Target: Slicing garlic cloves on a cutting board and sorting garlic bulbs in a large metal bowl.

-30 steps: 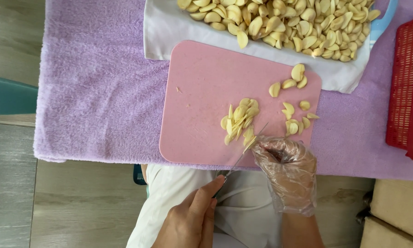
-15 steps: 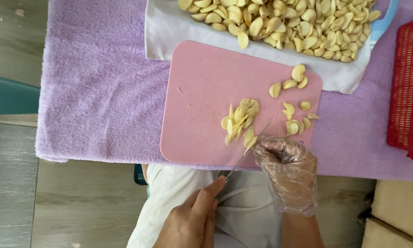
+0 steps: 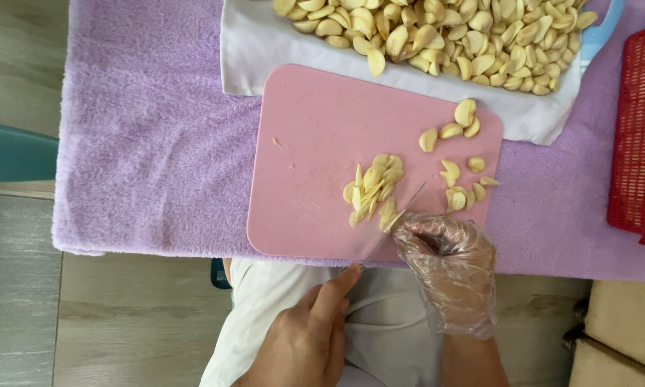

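My left hand, bare, grips the handle of a thin knife. Its blade slants up across the near edge of a pink cutting board. My right hand wears a clear plastic glove and pinches a garlic clove against the board right beside the blade; the clove is mostly hidden under the fingers. A heap of garlic slices lies just left of the blade. A few whole and halved cloves lie on the board's right side.
A big pile of peeled garlic cloves rests on a white cloth behind the board. All of it sits on a purple towel. A red mesh basket stands at the right, cardboard boxes lower right.
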